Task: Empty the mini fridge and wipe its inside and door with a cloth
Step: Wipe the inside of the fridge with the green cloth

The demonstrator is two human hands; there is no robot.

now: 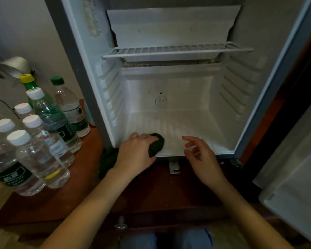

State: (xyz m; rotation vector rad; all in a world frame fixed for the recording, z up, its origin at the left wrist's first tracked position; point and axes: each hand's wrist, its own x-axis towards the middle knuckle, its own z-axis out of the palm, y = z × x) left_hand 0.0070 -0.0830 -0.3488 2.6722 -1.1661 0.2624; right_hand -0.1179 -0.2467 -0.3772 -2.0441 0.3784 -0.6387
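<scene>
From the head camera I see my left hand (136,151) closed over a dark green cloth (156,144), pressing it onto the front left of the mini fridge (169,108) floor, right at the front lip. More dark cloth (107,161) bunches behind that wrist, on the wooden surface (86,159) outside the fridge. My right hand (200,155) is to the right of the cloth, fingers loosely spread and holding nothing, above the front lip. Above both hands a white wire shelf (176,49) sits bare. Left of my left hand stands a cluster of water bottles (38,139). The open door (291,177) lies right of my right hand.
</scene>
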